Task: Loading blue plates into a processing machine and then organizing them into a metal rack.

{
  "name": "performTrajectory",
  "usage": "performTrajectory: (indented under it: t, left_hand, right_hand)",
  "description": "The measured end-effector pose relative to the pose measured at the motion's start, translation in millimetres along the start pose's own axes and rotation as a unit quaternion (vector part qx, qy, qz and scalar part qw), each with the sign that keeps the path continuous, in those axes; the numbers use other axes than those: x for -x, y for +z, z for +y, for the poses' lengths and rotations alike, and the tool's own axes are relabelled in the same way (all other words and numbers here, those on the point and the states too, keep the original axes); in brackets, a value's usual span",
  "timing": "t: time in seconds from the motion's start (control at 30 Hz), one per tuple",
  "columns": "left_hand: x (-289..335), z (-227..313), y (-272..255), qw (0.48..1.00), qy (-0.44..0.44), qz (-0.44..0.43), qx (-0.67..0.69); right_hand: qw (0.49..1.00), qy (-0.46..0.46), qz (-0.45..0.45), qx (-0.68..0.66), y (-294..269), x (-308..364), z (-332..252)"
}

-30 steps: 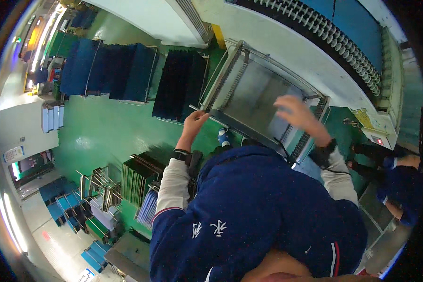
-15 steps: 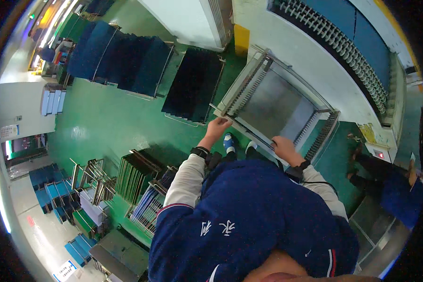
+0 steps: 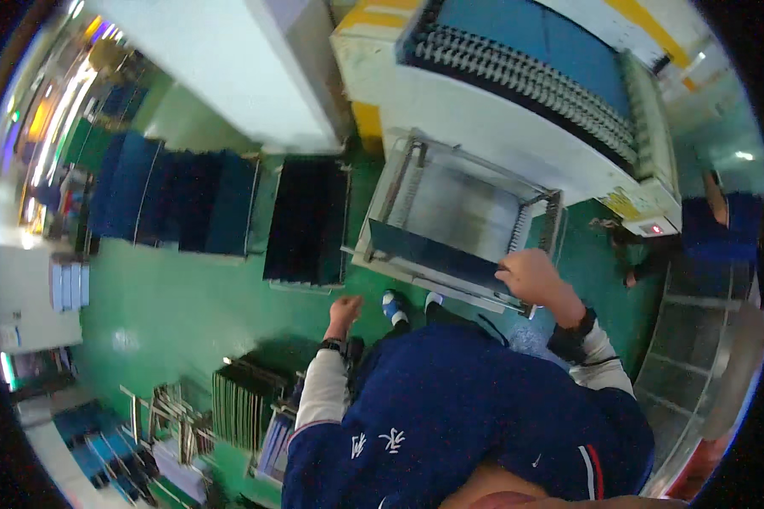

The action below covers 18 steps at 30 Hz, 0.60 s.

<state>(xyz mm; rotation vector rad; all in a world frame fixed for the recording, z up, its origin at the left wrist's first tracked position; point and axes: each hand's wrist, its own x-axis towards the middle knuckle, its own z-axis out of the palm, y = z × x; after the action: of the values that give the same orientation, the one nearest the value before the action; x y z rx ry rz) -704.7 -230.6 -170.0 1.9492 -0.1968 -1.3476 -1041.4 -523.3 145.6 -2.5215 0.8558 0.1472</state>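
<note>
Right hand (image 3: 530, 276) gripping the top edge of a dark blue panel (image 3: 437, 253), standing upright in the near side of a slotted metal rack (image 3: 412, 174) on the green floor (image 3: 170, 305). Left hand (image 3: 345, 310) clenched, holding nothing, just left of the rack's near corner.
</note>
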Motion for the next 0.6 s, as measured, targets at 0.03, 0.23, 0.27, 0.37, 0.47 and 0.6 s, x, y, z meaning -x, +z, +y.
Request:
performTrajectory:
  t: [0.03, 0.23, 0.27, 0.37, 0.47, 0.6]
  left_hand:
    - [-8, -14, -3, 0.999, 0.000, -0.015, 0.034]
    - [3, 16, 20, 0.999, -0.017, -0.005, 0.036]
    - [4, 18, 22, 0.999, -0.012, -0.005, 0.039]
    - [10, 28, 29, 0.999, -0.009, -0.002, 0.046]
    - [16, 39, 31, 0.998, -0.024, 0.002, 0.054]
    - [17, 29, 25, 0.995, -0.034, 0.011, 0.088]
  right_hand:
    - [1.000, 0.000, 0.019, 0.005, -20, 2, 3]
    - [0.918, 0.188, 0.227, -0.265, -86, 22, 56]
    - [0.834, 0.162, 0.349, -0.394, -88, 17, 50]
    - [0.737, 0.151, 0.374, -0.542, -83, 12, 89]
    - [0.607, 0.144, 0.341, -0.703, -60, -8, 137]
    - [0.497, 0.134, 0.301, -0.803, -63, -39, 124]
